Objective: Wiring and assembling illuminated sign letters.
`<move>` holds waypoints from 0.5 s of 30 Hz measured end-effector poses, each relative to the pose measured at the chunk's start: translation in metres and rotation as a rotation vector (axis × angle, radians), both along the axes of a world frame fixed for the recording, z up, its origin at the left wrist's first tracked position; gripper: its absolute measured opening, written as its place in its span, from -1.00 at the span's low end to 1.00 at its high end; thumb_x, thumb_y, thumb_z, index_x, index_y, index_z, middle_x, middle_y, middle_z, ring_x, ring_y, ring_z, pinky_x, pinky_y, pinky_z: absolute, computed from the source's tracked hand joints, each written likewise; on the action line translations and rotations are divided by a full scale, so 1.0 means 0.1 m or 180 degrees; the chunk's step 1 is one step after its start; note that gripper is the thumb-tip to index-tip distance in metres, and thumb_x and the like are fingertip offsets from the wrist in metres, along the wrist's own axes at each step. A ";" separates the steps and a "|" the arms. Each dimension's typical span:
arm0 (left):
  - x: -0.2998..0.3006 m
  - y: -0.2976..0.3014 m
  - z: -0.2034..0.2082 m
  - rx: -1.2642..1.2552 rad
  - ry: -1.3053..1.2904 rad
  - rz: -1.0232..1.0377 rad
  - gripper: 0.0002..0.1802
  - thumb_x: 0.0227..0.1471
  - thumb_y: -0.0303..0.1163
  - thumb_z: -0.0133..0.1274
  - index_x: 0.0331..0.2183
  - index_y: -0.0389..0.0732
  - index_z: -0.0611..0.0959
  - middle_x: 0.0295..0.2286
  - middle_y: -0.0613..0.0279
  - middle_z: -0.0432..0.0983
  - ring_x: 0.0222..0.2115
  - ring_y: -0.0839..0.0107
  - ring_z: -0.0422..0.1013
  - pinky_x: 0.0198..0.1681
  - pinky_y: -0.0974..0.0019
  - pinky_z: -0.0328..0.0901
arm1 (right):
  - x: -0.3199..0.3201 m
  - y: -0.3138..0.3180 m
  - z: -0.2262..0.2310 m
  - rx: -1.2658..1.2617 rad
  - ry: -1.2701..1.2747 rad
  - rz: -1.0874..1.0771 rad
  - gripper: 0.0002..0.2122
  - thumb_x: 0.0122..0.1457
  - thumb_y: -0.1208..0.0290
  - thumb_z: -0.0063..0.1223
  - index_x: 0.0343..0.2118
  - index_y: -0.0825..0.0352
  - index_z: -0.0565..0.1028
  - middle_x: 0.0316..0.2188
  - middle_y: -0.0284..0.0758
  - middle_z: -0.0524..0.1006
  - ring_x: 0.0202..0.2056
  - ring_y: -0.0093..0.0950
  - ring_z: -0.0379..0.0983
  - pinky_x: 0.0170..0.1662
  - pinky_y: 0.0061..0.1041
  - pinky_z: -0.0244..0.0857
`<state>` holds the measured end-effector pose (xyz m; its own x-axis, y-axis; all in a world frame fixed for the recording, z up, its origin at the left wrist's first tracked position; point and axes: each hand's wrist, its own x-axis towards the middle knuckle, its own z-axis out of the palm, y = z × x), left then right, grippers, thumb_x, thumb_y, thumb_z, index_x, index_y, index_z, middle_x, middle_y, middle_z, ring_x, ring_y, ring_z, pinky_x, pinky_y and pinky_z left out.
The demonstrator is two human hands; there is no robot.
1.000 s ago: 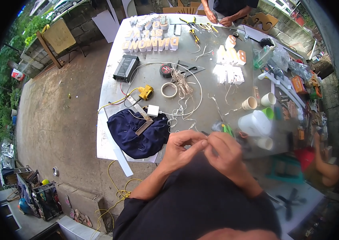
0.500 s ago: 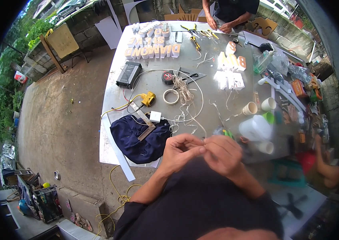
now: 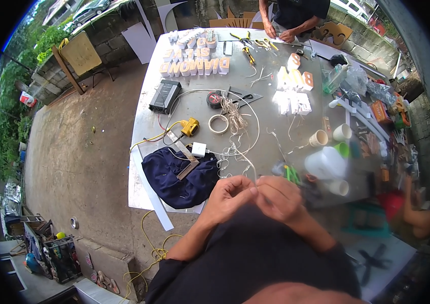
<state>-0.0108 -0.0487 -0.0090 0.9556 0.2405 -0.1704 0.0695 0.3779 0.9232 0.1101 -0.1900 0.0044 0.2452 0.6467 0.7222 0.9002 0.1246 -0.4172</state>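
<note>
Near the table's front edge, my left hand (image 3: 231, 198) and my right hand (image 3: 280, 198) meet at their fingertips, thumbs and fingers pinched together. Between them runs the end of a thin white cable (image 3: 257, 109), which loops back across the table; the held tip is hidden by my fingers. Beyond my hands lies a tangle of small white wired LED strands (image 3: 233, 154). A white plug adapter (image 3: 199, 149) rests on a dark blue cloth (image 3: 174, 185) to the left. Green-handled scissors (image 3: 292, 175) lie just past my right hand.
White-sided letters (image 3: 194, 66) stand at the far left, more letters (image 3: 293, 83) at the right. A tape roll (image 3: 218, 124), black power supply (image 3: 165, 96) and yellow clamp-like tool (image 3: 190, 127) lie mid-table. Cups (image 3: 318, 138) stand right. Another person's hands (image 3: 288, 35) work at the far edge.
My hands stay pinched together at nearly the same place, slightly lower against the table. The whole view has shifted a little; nothing has been let go.
</note>
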 end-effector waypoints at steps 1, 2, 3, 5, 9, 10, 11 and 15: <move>0.00 0.02 0.02 0.0136 0.0034 -0.0055 -0.82 0.18 -0.42 0.09 -0.38 -0.36 0.60 -0.47 0.30 0.57 -0.43 0.58 0.45 -0.34 0.45 0.33 | 0.00 0.00 -0.01 -0.0038 -0.0077 0.0056 -0.78 -0.08 0.67 0.25 -0.31 0.45 0.53 -0.34 -0.21 0.56 -0.33 -0.28 0.58 -0.29 -0.40 0.53; -0.01 0.05 0.04 0.0135 0.0040 -0.0057 -0.82 0.18 -0.42 0.09 -0.38 -0.36 0.60 -0.47 0.30 0.57 -0.43 0.58 0.45 -0.34 0.45 0.33 | 0.00 0.00 -0.03 -0.0038 -0.0071 0.0054 -0.78 -0.08 0.67 0.25 -0.31 0.45 0.53 -0.34 -0.21 0.56 -0.33 -0.28 0.58 -0.29 -0.40 0.53; -0.02 0.08 0.05 0.0588 0.0154 -0.0173 -0.83 0.16 -0.43 0.08 -0.40 -0.35 0.60 -0.51 0.28 0.56 -0.47 0.57 0.44 -0.37 0.44 0.32 | 0.00 -0.01 -0.04 -0.0086 -0.0115 0.0111 -0.78 -0.09 0.67 0.25 -0.31 0.46 0.53 -0.33 -0.20 0.56 -0.32 -0.28 0.58 -0.28 -0.40 0.53; -0.03 0.09 0.08 0.1037 0.0269 -0.0298 -0.84 0.14 -0.45 0.07 -0.42 -0.35 0.60 -0.55 0.27 0.55 -0.50 0.56 0.43 -0.40 0.43 0.30 | -0.02 -0.02 -0.06 -0.0137 -0.0154 0.0159 -0.77 -0.10 0.67 0.25 -0.31 0.47 0.53 -0.33 -0.20 0.56 -0.32 -0.27 0.59 -0.27 -0.39 0.53; -0.04 0.06 0.12 0.1774 0.0137 -0.0061 -0.90 0.01 -0.51 0.07 -0.46 -0.36 0.59 -0.62 0.18 0.49 -0.55 0.49 0.41 -0.44 0.39 0.29 | -0.04 -0.03 -0.08 -0.0230 -0.0160 0.0255 -0.75 -0.14 0.67 0.24 -0.32 0.48 0.52 -0.33 -0.19 0.54 -0.31 -0.27 0.58 -0.28 -0.40 0.53; -0.04 0.06 0.11 0.1829 0.0082 0.0029 -0.91 -0.03 -0.52 0.07 -0.48 -0.36 0.59 -0.62 0.16 0.48 -0.56 0.46 0.41 -0.45 0.38 0.29 | -0.04 -0.02 -0.08 -0.0245 -0.0191 0.0245 -0.75 -0.15 0.66 0.25 -0.33 0.49 0.51 -0.33 -0.19 0.54 -0.31 -0.26 0.57 -0.28 -0.40 0.52; -0.03 0.05 0.10 0.1828 0.0086 0.0028 -0.91 -0.03 -0.52 0.07 -0.48 -0.36 0.59 -0.62 0.16 0.48 -0.56 0.46 0.41 -0.45 0.38 0.29 | -0.05 -0.02 -0.09 -0.0246 -0.0187 0.0246 -0.75 -0.15 0.66 0.25 -0.33 0.49 0.51 -0.33 -0.19 0.54 -0.31 -0.26 0.57 -0.28 -0.40 0.52; -0.01 0.01 0.03 0.1866 0.0061 0.0262 -0.91 -0.07 -0.52 0.11 -0.51 -0.37 0.59 -0.62 0.16 0.49 -0.56 0.49 0.42 -0.44 0.39 0.29 | -0.07 -0.01 -0.10 -0.0316 -0.0189 0.0242 -0.73 -0.16 0.65 0.26 -0.32 0.50 0.50 -0.34 -0.19 0.52 -0.32 -0.26 0.55 -0.28 -0.39 0.51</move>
